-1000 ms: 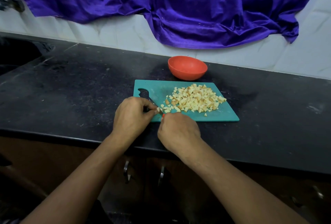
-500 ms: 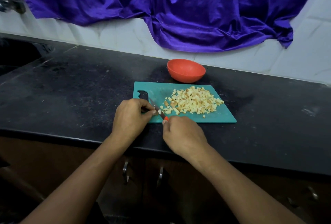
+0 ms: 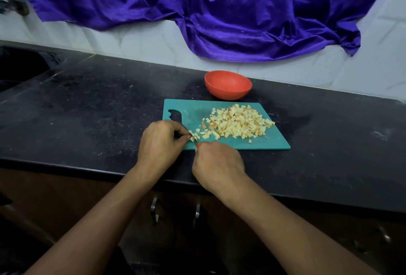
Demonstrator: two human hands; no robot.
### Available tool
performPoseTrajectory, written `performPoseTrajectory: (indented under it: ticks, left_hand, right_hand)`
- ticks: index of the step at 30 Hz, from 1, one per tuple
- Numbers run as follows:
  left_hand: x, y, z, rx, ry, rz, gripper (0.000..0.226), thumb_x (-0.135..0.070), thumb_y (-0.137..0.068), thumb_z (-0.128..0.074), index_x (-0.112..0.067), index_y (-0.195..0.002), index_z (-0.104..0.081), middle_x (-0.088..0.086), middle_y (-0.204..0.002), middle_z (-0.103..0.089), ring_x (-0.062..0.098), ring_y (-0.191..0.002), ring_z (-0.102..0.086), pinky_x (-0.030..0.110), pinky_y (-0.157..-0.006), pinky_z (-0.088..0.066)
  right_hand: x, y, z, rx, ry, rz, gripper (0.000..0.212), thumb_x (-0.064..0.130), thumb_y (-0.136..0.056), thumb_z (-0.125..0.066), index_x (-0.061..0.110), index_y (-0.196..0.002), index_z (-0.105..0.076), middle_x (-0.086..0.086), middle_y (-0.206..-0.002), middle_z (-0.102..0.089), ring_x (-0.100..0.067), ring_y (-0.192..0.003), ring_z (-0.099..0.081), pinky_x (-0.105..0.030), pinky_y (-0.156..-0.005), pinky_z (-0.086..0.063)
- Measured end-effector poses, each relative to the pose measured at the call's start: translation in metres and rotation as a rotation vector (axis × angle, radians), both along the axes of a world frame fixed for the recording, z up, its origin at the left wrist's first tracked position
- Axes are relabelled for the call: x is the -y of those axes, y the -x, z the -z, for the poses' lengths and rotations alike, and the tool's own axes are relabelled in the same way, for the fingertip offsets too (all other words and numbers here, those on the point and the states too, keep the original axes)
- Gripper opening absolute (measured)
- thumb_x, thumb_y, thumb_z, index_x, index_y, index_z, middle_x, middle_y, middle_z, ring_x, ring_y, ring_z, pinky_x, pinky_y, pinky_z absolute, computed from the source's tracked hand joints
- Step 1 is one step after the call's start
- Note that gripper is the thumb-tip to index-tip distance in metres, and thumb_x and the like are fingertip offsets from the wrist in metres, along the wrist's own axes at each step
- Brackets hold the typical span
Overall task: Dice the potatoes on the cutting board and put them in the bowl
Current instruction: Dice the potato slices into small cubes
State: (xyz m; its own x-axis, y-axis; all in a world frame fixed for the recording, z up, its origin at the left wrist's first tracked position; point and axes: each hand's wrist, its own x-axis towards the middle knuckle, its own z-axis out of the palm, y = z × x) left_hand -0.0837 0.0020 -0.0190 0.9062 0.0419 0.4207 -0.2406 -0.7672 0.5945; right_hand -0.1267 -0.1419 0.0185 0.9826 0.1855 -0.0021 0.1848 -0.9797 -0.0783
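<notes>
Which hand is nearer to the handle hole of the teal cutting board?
Left. The left hand sits right beside the handle hole, at its lower end, pinching a potato piece. The right hand is farther, at the board's near edge, gripping the knife.

Well beyond the left hand (image 3: 160,140) and the right hand (image 3: 219,165), we see a purple cloth (image 3: 219,11) hanging in folds over a white tiled wall (image 3: 131,39). The black desk (image 3: 87,110) under both hands is scuffed and flecked with pale specks, with a whitish smear (image 3: 380,134) far right of the right hand. Below the hands, we see two metal handles (image 3: 154,208) on dark brown cabinet doors (image 3: 318,226). Far left of the left hand lies a dark recess (image 3: 19,66), too dim to make out.
</notes>
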Motion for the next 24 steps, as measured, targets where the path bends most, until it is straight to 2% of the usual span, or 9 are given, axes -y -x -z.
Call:
performPoseTrajectory:
  ticks: [5,7,9,11,16,19,24]
  left_hand:
    - [0.001,0.002,-0.002,0.002,-0.022,-0.015,0.005,-0.03,-0.087,-0.079,-0.031,-0.092,-0.077,-0.019,-0.089,-0.072,0.002,-0.085,-0.066,0.034,-0.081,-0.058]
    - [0.001,0.001,-0.002,-0.003,-0.049,-0.018,0.006,-0.032,-0.088,-0.079,-0.032,-0.092,-0.075,-0.018,-0.088,-0.072,0.003,-0.084,-0.066,0.035,-0.079,-0.058]
    - [0.003,0.0,-0.003,-0.005,-0.067,-0.008,0.007,-0.034,-0.087,-0.079,-0.033,-0.092,-0.074,-0.019,-0.087,-0.07,0.002,-0.082,-0.066,0.034,-0.077,-0.058]
    - [0.005,-0.003,-0.004,-0.015,-0.067,0.01,0.009,-0.036,-0.086,-0.08,-0.033,-0.092,-0.074,-0.019,-0.085,-0.07,0.001,-0.081,-0.065,0.033,-0.077,-0.058]
    - [0.022,-0.017,-0.011,-0.051,-0.06,0.077,0.009,-0.026,-0.089,-0.077,-0.033,-0.094,-0.074,-0.019,-0.087,-0.07,0.003,-0.08,-0.064,0.036,-0.08,-0.057]
    - [0.034,-0.028,-0.015,-0.039,-0.095,0.12,0.017,-0.018,-0.09,-0.072,-0.034,-0.095,-0.076,-0.014,-0.097,-0.071,0.008,-0.085,-0.063,0.036,-0.081,-0.054]
    - [0.045,-0.04,-0.027,-0.069,-0.268,0.321,0.01,-0.027,-0.087,-0.078,-0.032,-0.096,-0.076,-0.013,-0.099,-0.068,0.007,-0.087,-0.059,0.033,-0.081,-0.052]
  right_hand:
    - [0.018,-0.009,-0.002,-0.112,-0.237,0.131,0.036,0.041,-0.108,-0.04,0.016,-0.109,-0.066,-0.003,-0.095,-0.065,-0.023,-0.087,-0.065,-0.044,-0.08,-0.058]
    - [0.031,-0.014,-0.004,-0.161,-0.398,0.158,0.037,0.041,-0.109,-0.039,0.014,-0.103,-0.063,-0.004,-0.085,-0.064,-0.019,-0.068,-0.067,-0.04,-0.064,-0.061]
    - [0.047,-0.016,-0.005,-0.196,-0.549,0.168,0.036,0.042,-0.11,-0.038,0.016,-0.097,-0.059,-0.002,-0.072,-0.061,-0.012,-0.044,-0.059,-0.028,-0.044,-0.051]
    - [0.062,-0.017,-0.003,-0.225,-0.697,0.153,0.037,0.042,-0.11,-0.04,0.018,-0.088,-0.055,0.001,-0.061,-0.053,-0.01,-0.033,-0.047,-0.026,-0.039,-0.043]
    - [0.083,-0.022,0.001,-0.367,-1.16,0.22,0.032,0.031,-0.11,-0.044,0.013,-0.085,-0.051,0.0,-0.053,-0.036,-0.013,-0.037,-0.029,-0.026,-0.036,-0.038]
    - [0.086,-0.023,0.001,-0.393,-1.224,0.229,0.027,0.025,-0.109,-0.044,0.013,-0.085,-0.051,-0.001,-0.053,-0.034,-0.013,-0.036,-0.027,-0.025,-0.035,-0.037]
    - [0.089,-0.021,0.003,-0.381,-1.302,0.225,0.03,0.03,-0.11,-0.044,0.013,-0.086,-0.051,0.0,-0.052,-0.035,-0.012,-0.035,-0.028,-0.025,-0.036,-0.037]
